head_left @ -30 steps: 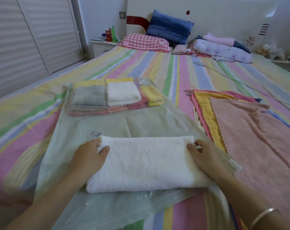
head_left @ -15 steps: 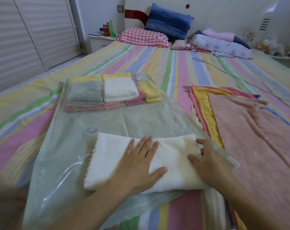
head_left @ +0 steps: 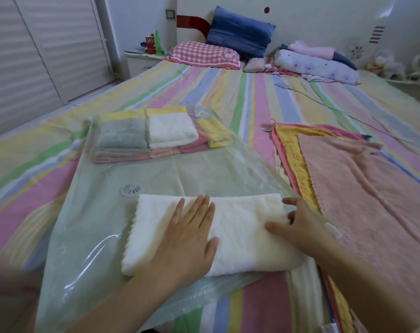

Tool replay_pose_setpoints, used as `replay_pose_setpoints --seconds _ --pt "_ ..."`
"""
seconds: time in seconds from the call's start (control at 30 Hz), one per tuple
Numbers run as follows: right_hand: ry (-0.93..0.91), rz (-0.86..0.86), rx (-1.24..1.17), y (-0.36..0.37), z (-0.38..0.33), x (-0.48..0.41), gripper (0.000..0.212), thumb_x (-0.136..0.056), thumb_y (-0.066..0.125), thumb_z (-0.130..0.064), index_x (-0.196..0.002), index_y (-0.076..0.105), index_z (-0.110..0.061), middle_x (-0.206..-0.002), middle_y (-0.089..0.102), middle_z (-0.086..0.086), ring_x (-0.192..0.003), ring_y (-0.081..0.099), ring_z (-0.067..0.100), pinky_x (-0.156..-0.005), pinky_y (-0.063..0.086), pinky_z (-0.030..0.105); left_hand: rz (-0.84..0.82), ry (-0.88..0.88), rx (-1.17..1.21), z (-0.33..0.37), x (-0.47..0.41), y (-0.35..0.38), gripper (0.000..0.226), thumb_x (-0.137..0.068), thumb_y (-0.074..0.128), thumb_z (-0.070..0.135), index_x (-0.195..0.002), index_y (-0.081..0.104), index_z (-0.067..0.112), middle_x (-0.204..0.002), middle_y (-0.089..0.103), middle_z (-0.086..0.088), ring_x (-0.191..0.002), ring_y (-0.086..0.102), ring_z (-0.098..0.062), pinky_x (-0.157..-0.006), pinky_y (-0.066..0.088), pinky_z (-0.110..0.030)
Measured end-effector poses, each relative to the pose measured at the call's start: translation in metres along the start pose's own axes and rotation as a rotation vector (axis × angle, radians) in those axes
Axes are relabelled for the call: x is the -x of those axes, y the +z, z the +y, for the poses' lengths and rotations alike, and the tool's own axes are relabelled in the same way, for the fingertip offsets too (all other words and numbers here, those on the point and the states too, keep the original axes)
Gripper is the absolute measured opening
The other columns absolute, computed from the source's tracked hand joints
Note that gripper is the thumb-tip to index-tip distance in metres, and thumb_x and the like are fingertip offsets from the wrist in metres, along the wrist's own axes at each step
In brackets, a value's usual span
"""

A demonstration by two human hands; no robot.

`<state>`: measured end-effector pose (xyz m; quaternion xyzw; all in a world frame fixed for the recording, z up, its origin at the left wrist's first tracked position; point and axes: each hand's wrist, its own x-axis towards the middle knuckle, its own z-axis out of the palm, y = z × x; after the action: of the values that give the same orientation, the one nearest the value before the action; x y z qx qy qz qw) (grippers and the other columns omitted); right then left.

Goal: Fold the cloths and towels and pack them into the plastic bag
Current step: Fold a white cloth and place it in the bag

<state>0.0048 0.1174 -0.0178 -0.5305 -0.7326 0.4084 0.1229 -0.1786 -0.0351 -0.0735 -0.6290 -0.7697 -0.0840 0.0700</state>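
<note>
Two hands rest on the folded white towel (head_left: 242, 234), left hand (head_left: 189, 239) flat and open at its middle, right hand (head_left: 298, 227) pinching its right end, towel lying on the bag (head_left: 103, 227) nearer than the packed cloths (head_left: 153, 135).

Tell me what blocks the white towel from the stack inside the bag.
Nothing visible inside. The white towel lies on top of the plastic bag, not in it; the bag's film separates it from the packed stack.

— Where's the white towel (head_left: 240, 227)?
— Folded, lying flat on the near end of the clear plastic bag (head_left: 103, 212).
— And the others?
— Folded stack (head_left: 156, 135) inside the bag's far end; pink towel (head_left: 372, 188) spread at right.
</note>
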Motion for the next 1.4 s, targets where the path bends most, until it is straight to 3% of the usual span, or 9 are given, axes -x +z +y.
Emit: replay_pose_setpoints --seconds 0.13,0.3,0.4,0.53,0.7,0.8,0.93,1.23,1.4 --pt "-0.022 -0.069 -0.375 -0.013 -0.044 0.007 0.065 -0.079 0.076 -0.008 -0.133 0.042 -0.019 -0.099 0.059 0.002 -0.082 0.062 0.017 -0.063 0.051 0.032 -0.104 -0.097 0.058 0.012 -0.004 0.005 0.077 -0.090 0.012 0.052 -0.152 0.021 0.008 -0.160 0.013 -0.007 -0.149 0.010 -0.019 -0.116 0.002 -0.045" --pt "-0.277 -0.035 -0.183 0.012 -0.107 0.020 0.065 -0.077 0.076 -0.017 -0.129 0.040 -0.027 -0.096 0.060 -0.005 -0.087 0.061 0.018 -0.065 0.050 0.029 0.064 -0.051 0.414 0.043 -0.024 -0.001 0.057 -0.091 0.039 0.029 -0.141 0.044 0.003 -0.145 0.046 -0.014 -0.139 0.037 -0.027 -0.115 0.027 -0.042" --pt "-0.378 -0.058 0.057 0.047 -0.121 0.029 0.064 -0.077 0.069 -0.020 -0.129 0.033 -0.027 -0.099 0.060 -0.005 -0.093 0.060 0.022 -0.072 0.053 0.034 0.194 -0.410 0.875 0.018 -0.019 -0.029 0.025 -0.092 0.049 0.003 -0.110 0.065 0.011 -0.104 0.068 -0.001 -0.101 0.063 -0.019 -0.081 0.045 -0.021" --pt "-0.449 -0.041 0.192 0.093 -0.119 0.037 0.061 -0.079 0.066 -0.022 -0.129 0.032 -0.025 -0.108 0.062 -0.002 -0.102 0.059 0.022 -0.087 0.047 0.034 0.275 -0.824 1.312 -0.038 0.003 -0.050 0.032 -0.098 0.036 0.001 -0.100 0.065 0.012 -0.093 0.073 -0.005 -0.078 0.071 -0.020 -0.061 0.055 -0.029" --pt "-0.423 -0.253 0.035 0.122 -0.108 0.047 0.066 -0.082 0.071 -0.034 -0.136 0.031 -0.033 -0.108 0.056 -0.013 -0.093 0.061 0.011 -0.089 0.051 0.035 0.128 -0.951 1.262 -0.063 0.007 -0.049 0.026 -0.099 0.048 0.030 -0.099 0.068 0.012 -0.088 0.074 -0.010 -0.075 0.071 -0.025 -0.066 0.059 -0.037" --pt "-0.499 -0.036 -0.025 0.108 -0.091 0.046 0.047 -0.087 0.066 -0.027 -0.125 0.041 -0.037 -0.105 0.055 -0.018 -0.089 0.058 0.002 -0.085 0.051 0.030 0.108 -0.906 1.169 -0.063 0.007 -0.042 0.039 -0.083 0.067 0.050 -0.104 0.064 0.018 -0.091 0.073 -0.001 -0.073 0.071 -0.017 -0.065 0.058 -0.032" --pt "-0.507 0.325 0.289 0.093 -0.065 0.039 0.041 -0.091 0.055 -0.036 -0.130 0.044 -0.028 -0.136 0.045 -0.004 -0.123 0.041 0.018 -0.096 0.040 0.033 0.089 -0.829 0.956 -0.063 0.005 -0.035 0.062 -0.065 0.079 0.055 -0.114 0.055 0.025 -0.095 0.071 0.009 -0.084 0.068 -0.009 -0.077 0.058 -0.038" --pt "-0.368 -0.011 0.685 0.126 -0.064 0.061 0.065 -0.092 0.021 -0.068 -0.149 0.005 -0.042 -0.156 -0.029 0.005 -0.144 -0.017 0.036 -0.116 0.004 0.058 0.033 -0.794 0.573 -0.061 0.004 -0.041 0.071 -0.084 0.063 0.052 -0.140 0.035 0.019 -0.124 0.063 0.001 -0.116 0.058 -0.024 -0.097 0.046 -0.037" --pt "-0.379 -0.051 0.622 0.126 -0.057 0.056 0.072 -0.089 0.036 -0.068 -0.150 0.007 -0.042 -0.154 -0.034 0.003 -0.145 -0.010 0.039 -0.116 0.020 0.049 -0.152 -0.942 1.085 -0.072 0.000 -0.052 0.085 -0.072 0.080 0.047 -0.136 0.045 0.003 -0.093 0.070 -0.010 -0.067 0.064 -0.020 -0.061 0.053 -0.030"
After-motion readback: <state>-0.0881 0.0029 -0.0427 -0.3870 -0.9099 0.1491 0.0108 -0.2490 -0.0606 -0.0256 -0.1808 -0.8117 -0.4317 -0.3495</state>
